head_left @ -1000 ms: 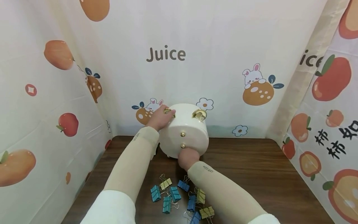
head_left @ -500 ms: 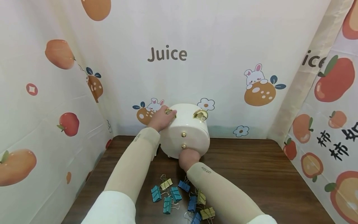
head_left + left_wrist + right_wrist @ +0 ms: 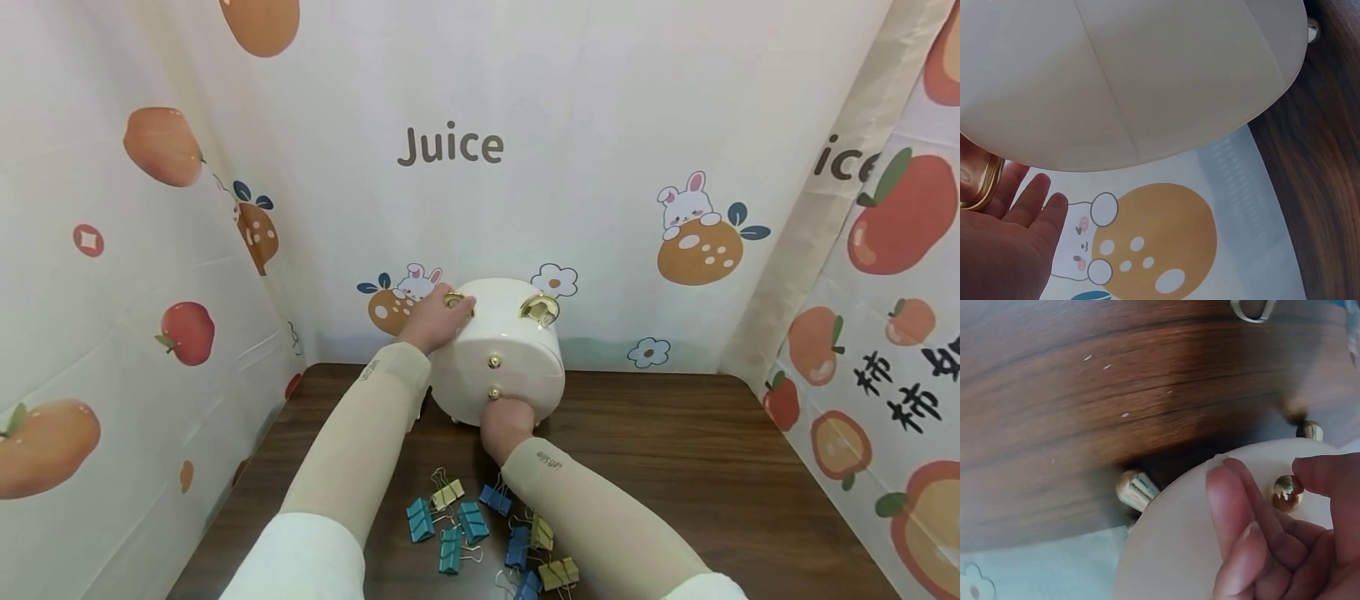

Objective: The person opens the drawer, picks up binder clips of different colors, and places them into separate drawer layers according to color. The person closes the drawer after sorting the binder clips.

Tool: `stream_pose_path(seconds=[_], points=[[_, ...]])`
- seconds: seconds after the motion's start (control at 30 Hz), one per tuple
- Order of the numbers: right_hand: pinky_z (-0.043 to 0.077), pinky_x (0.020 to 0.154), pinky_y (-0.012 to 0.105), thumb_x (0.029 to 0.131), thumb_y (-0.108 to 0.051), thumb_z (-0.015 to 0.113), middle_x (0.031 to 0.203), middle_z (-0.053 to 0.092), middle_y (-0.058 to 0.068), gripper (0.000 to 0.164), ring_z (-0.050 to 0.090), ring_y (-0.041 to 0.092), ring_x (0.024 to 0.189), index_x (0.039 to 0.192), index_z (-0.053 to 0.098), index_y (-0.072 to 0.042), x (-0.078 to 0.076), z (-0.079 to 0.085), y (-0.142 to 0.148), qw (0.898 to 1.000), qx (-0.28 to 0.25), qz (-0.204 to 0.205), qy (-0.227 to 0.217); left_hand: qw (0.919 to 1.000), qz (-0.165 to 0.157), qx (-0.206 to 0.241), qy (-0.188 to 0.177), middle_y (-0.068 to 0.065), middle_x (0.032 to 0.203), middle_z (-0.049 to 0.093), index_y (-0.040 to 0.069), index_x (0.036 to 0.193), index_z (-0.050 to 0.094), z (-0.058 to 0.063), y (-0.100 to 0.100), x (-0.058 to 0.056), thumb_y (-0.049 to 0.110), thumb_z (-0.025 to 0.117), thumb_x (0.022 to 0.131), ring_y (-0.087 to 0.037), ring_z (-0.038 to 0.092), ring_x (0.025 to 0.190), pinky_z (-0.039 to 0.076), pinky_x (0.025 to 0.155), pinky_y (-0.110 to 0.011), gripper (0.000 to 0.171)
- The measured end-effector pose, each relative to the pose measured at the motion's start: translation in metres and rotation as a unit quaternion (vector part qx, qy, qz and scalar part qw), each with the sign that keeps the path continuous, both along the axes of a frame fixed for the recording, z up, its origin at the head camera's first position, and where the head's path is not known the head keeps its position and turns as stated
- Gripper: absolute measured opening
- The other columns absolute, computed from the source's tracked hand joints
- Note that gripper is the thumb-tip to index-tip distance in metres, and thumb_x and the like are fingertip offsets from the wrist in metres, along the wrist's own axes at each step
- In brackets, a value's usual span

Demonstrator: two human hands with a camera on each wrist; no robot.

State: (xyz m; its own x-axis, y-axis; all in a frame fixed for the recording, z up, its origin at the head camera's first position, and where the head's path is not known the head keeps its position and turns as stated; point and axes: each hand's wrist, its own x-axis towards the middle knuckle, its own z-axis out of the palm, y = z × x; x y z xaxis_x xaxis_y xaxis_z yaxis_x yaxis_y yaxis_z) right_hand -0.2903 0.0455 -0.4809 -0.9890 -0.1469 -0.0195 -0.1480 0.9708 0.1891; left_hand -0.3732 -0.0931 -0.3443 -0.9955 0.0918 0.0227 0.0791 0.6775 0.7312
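Note:
A glossy white rounded box (image 3: pixel 501 333) stands against the back curtain. It has gold ring-shaped handles on top and small gold knobs on its front. My left hand (image 3: pixel 438 319) holds the left gold handle (image 3: pixel 988 181); in the left wrist view its other fingers extend loosely below the box's edge. At the lower front, my right hand (image 3: pixel 507 429) has thumb and fingers around a gold knob (image 3: pixel 1287 492). From the head view, this hand hides the box's lower front. The right gold handle (image 3: pixel 540 309) is untouched.
Several binder clips lie nearer on the brown wooden table (image 3: pixel 660 467): teal clips (image 3: pixel 450 550), blue clips (image 3: pixel 517 546) and yellow clips (image 3: pixel 558 572). My right forearm extends beside them. Short gold feet (image 3: pixel 1137 489) support the box. Fruit-printed curtains enclose the back and sides.
Both hands keep their places on the box, which stays where it was. Only the head view drifts slightly.

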Motion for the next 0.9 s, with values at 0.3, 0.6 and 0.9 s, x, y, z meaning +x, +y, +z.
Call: stream_pose_path(seconds=[0.3, 0.6, 0.9], points=[[0.058, 0.059, 0.042, 0.099, -0.018, 0.068, 0.076, 0.071, 0.005, 0.016, 0.065, 0.020, 0.060, 0.088, 0.075, -0.010, 0.003, 0.002, -0.013, 0.998, 0.051, 0.021, -0.003, 1.0000, 0.002, 0.007, -0.005, -0.011, 0.114, 0.061, 0.017, 0.130, 0.051, 0.001, 0.001, 0.000, 0.061, 0.051, 0.100, -0.030, 0.059, 0.103, 0.052, 0.087, -0.047, 0.054], [0.059, 0.059, 0.044, 0.099, -0.018, 0.069, 0.072, 0.069, 0.003, 0.021, 0.065, 0.023, 0.055, 0.080, 0.075, -0.012, 0.002, -0.001, -0.019, 0.995, 0.093, 0.043, -0.002, 1.0000, 0.004, 0.004, 0.001, -0.011, 0.115, 0.060, 0.016, 0.131, 0.050, 0.000, 0.001, 0.002, 0.061, 0.051, 0.100, -0.030, 0.059, 0.104, 0.052, 0.088, -0.048, 0.055], [0.058, 0.056, 0.040, 0.099, -0.020, 0.069, 0.064, 0.065, 0.003, 0.025, 0.062, 0.020, 0.050, 0.077, 0.071, -0.009, 0.001, -0.002, -0.019, 0.992, 0.114, 0.054, -0.002, 1.0000, -0.001, 0.005, -0.003, -0.011, 0.110, 0.061, 0.014, 0.127, 0.051, 0.003, 0.001, 0.005, 0.060, 0.052, 0.101, -0.029, 0.060, 0.100, 0.053, 0.084, -0.045, 0.053]])
